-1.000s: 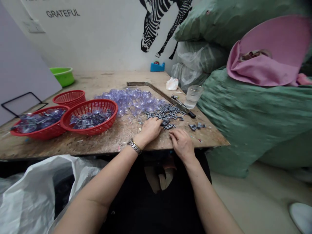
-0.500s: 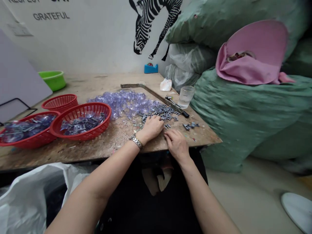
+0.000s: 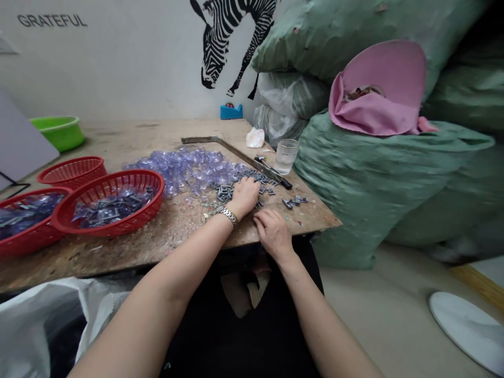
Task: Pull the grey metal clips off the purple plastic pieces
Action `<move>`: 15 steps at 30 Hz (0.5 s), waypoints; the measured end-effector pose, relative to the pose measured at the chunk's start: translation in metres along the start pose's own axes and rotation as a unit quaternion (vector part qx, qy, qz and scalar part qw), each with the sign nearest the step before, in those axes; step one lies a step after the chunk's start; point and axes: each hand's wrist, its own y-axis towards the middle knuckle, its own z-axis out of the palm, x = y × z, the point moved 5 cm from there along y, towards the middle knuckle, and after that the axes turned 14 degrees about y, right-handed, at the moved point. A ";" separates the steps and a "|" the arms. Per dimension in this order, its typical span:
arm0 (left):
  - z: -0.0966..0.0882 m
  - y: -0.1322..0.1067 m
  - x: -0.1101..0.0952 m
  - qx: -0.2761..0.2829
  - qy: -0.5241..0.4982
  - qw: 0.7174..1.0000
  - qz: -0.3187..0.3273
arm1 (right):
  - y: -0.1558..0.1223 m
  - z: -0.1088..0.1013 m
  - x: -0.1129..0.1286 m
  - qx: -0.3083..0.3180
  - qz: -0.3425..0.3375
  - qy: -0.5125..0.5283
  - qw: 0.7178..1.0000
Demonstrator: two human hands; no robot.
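Note:
My left hand (image 3: 246,196), with a metal-band watch (image 3: 229,215) on its wrist, reaches into a pile of small grey plastic pieces (image 3: 224,193). Its fingers point down among the pieces, and their tips are hidden. My right hand (image 3: 274,233) rests by the table's front edge, fingers curled and thumb close to the index finger. Whatever it may hold is too small to make out. A few loose grey pieces (image 3: 294,202) lie to its right. Clear purplish plastic parts (image 3: 185,167) are heaped behind and left of the grey pile.
Red baskets (image 3: 157,202) stand at the left, two with mixed parts. Behind them is a green basin (image 3: 65,134). A bent metal bar (image 3: 240,154) crosses the table near a glass of water (image 3: 286,157). Green sacks (image 3: 354,194) crowd the right side, a pink cap (image 3: 378,89) on top.
The view has turned right, so the scene shifts left. My left hand has moved a little farther forward and right into the grey pieces. My right hand stays by the edge, still curled.

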 end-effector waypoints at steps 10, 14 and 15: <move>0.000 -0.002 0.007 -0.028 -0.038 0.999 -0.008 | 0.000 0.000 0.002 -0.002 0.008 0.000 1.000; -0.005 -0.004 0.021 -0.066 -0.141 0.987 -0.051 | -0.001 -0.001 0.002 -0.010 0.010 0.016 1.000; -0.007 -0.005 0.025 -0.079 -0.173 0.980 -0.063 | -0.001 -0.001 0.002 -0.016 0.012 0.028 0.999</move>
